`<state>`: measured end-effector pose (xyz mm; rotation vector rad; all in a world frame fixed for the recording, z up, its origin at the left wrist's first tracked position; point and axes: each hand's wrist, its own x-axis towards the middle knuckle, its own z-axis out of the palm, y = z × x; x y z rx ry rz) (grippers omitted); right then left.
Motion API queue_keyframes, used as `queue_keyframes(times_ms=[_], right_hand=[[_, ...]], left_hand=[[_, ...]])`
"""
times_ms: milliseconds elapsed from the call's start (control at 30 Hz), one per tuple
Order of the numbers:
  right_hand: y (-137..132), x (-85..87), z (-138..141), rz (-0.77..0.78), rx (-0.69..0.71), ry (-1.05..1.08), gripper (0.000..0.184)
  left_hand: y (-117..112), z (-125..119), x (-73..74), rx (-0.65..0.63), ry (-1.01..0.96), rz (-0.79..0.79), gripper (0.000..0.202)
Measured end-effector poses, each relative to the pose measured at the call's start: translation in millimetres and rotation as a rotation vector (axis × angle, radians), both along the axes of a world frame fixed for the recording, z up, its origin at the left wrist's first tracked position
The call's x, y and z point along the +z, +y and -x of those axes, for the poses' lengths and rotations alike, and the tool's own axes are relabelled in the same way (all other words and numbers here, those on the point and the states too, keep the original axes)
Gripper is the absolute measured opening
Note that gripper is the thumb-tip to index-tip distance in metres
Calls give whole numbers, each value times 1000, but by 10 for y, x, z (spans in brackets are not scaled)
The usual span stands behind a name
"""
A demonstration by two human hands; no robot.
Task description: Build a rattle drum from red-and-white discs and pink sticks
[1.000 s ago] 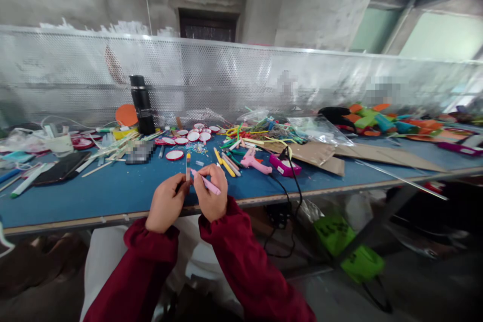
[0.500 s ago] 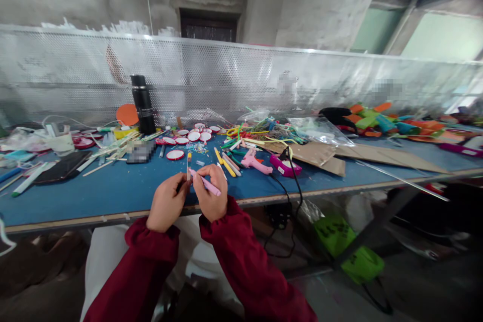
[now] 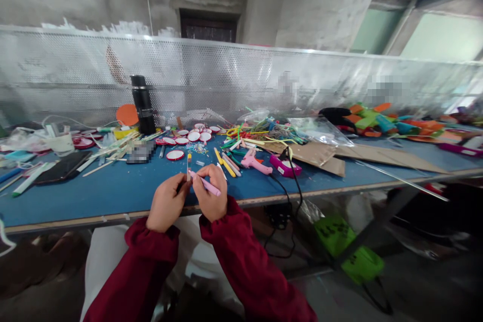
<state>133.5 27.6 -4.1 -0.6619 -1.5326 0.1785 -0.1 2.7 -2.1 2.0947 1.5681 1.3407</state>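
My left hand is closed near the table's front edge, pinching the lower end of a thin flat stick. The stick points away from me, and its far part is coloured yellow and brownish. In my right hand is a pink marker pen, its tip against or very close to the stick. Both hands nearly meet at the fingertips, which partly hide the stick's lower end. Just beyond lie several yellow and pink pens and a round white disc with a red rim.
A pink glue gun with a black cable lies right of the pens, beside a purple box. A black bottle stands at the back left. Cardboard pieces lie to the right, and a perforated metal screen runs behind the table.
The right hand and the pink marker have shifted very slightly left along the stick. The left hand holds almost the same place.
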Motion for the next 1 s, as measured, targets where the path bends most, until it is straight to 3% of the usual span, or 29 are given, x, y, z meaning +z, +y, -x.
queue_keyframes(times_ms=[1000], right_hand=[[8,-12,12,45,-57,47,15]], left_hand=[[-7,-1,13,28,-83,-5,28]])
